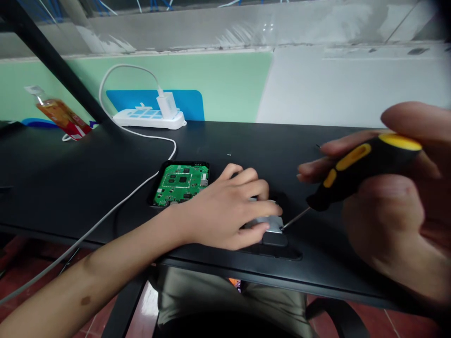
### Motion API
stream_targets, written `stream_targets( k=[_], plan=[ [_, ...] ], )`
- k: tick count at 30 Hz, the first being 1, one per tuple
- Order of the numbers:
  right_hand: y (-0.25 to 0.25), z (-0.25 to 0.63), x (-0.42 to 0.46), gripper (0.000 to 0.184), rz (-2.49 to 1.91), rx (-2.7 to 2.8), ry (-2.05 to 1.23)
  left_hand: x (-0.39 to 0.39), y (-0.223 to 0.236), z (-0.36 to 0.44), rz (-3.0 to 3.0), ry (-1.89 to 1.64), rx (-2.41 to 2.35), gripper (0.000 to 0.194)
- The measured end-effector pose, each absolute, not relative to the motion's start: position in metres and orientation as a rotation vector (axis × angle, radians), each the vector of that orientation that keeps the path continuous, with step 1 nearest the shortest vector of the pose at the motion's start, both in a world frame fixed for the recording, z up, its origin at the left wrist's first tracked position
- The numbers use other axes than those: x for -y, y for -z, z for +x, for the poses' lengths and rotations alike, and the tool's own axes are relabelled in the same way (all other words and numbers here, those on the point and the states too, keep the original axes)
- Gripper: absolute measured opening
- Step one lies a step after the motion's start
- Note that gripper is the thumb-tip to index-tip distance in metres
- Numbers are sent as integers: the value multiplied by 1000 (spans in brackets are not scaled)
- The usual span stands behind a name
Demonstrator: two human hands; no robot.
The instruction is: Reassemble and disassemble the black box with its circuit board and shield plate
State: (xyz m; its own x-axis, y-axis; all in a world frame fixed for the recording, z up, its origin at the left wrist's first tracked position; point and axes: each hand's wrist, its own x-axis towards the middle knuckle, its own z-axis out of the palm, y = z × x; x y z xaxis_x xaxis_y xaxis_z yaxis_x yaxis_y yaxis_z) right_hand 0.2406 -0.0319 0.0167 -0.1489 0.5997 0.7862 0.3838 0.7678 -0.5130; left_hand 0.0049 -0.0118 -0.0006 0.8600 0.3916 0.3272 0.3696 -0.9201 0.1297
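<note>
My right hand (pixel 394 225) is closed around the handle of a black and yellow screwdriver (pixel 359 166). Its thin shaft slants down to the left, and the tip meets the right corner of a silver metal plate (pixel 274 224). That plate sits on a black casing part (pixel 278 239) near the table's front edge. My left hand (pixel 232 211) lies over the plate with bent fingers gripping it, hiding most of it. Just left of this hand is a green circuit board (pixel 178 183) in a black square case (pixel 154 193), partly behind my wrist.
On the black table (pixel 105 188), a white power strip (pixel 151 122) with a plugged-in charger (pixel 166 104) stands by the wall. A white cable (pixel 120 202) runs across the left side. Further left is a bottle (pixel 63 115). A tiny metallic piece (pixel 229 155) lies beyond my left hand.
</note>
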Motion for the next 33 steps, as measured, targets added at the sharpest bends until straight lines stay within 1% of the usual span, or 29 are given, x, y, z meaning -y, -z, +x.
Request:
stream_targets(
  k=[1,3,4,5,6,7,8,9,11,12,15,16,17,18,19,20,21,22,23,24,25,26,28,29,30,31,32,33],
  plan=[
    [-16,247,30,66,-782,1842,-201,10,0,4,2970,-544,-662,28],
    [-14,255,27,75,-804,1915,-81,8,1,2,2951,-534,-749,40],
    [-12,254,26,73,-786,1906,-12,6,1,1,2932,-522,-770,49],
    [-11,251,26,68,-799,1885,-46,5,2,0,2911,-508,-777,60],
    [-10,246,26,54,-743,1736,-23,5,2,-1,2889,-489,-775,70],
    [-9,240,27,43,-704,1643,-87,4,3,-2,2871,-465,-769,80],
    [-9,234,29,37,-663,1625,-233,4,3,-4,2858,-441,-761,89],
    [-10,229,32,37,-720,1573,-341,4,3,-5,2850,-416,-754,95],
    [-13,228,34,44,-698,1650,-332,5,2,-8,2844,-351,-751,103],
    [-14,231,34,51,-701,1731,-289,5,1,-9,2839,-319,-758,105],
    [-13,248,27,80,-722,1891,-115,5,-3,-13,2805,-247,-779,109],
    [-11,253,24,87,-701,1931,-62,5,-4,-14,2786,-236,-777,109],
    [-9,255,21,90,-709,1934,-30,5,-5,-14,2766,-228,-768,108],
    [-6,255,19,82,-707,1852,7,5,-6,-14,2748,-220,-755,107],
    [-4,253,19,69,-683,1697,35,5,-7,-14,2735,-212,-744,107],
    [-3,250,20,59,-606,1656,0,4,-7,-14,2727,-201,-735,106],
    [-4,245,23,49,-599,1643,-119,4,-7,-14,2724,-191,-727,106],
    [-6,241,28,44,-634,1597,-277,4,-7,-14,2725,-181,-717,106],
    [-8,237,33,42,-685,1631,-407,4,-7,-14,2727,-175,-708,106],
    [-11,234,38,44,-775,1674,-441,4,-7,-14,2729,-172,-699,106],
    [-14,233,41,44,-850,1670,-380,3,-6,-14,2732,-172,-691,105],
    [-15,233,43,48,-881,1756,-379,3,-6,-14,2737,-174,-687,104],
    [-13,235,41,57,-921,1774,-286,3,-5,-14,2748,-175,-684,102],
    [-10,237,37,60,-934,1670,-196,4,-5,-14,2752,-176,-686,101],
    [-6,239,32,64,-799,1622,-37,4,-5,-14,2755,-179,-688,101],
    [-3,239,28,67,-710,1606,48,4,-5,-13,2757,-183,-692,101],
    [0,239,25,64,-686,1611,32,4,-4,-13,2758,-187,-696,101],
    [1,237,24,54,-666,1571,-17,4,-4,-13,2759,-190,-698,101]
  ],
)
